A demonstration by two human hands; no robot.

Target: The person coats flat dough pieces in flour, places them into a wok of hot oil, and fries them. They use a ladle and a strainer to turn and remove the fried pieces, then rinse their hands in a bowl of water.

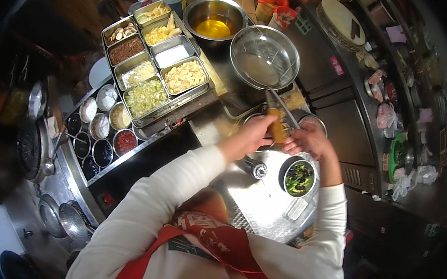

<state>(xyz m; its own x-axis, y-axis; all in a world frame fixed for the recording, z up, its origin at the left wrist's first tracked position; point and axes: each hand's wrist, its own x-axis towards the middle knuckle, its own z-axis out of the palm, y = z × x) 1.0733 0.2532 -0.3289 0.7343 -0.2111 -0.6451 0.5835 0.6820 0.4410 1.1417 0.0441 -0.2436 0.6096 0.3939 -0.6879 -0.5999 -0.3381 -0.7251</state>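
My left hand (253, 133) grips a yellow-brown wooden handle (276, 126), thumb against its side. A thin metal rod (286, 108) runs from the near rim of a large wire-mesh strainer (265, 56) to my right hand (310, 139), whose curled fingers appear to hold it. Those fingertips come close to the lower end of the wooden handle; whether they touch is unclear. Below my hands, a steel bowl (300, 178) of chopped greens and dark pieces stands on the steel worktop (269, 209). Left of it is a small metal-topped object (259, 170). Bowls behind my hands are partly hidden.
At the upper left, steel trays hold chopped scallion (146, 98), sliced garlic (185, 76) and other ingredients. Seasoning pots (102, 126) sit below them. Behind stands a bowl of yellow oil (213, 26). A round chopping block (342, 23) lies on the right counter.
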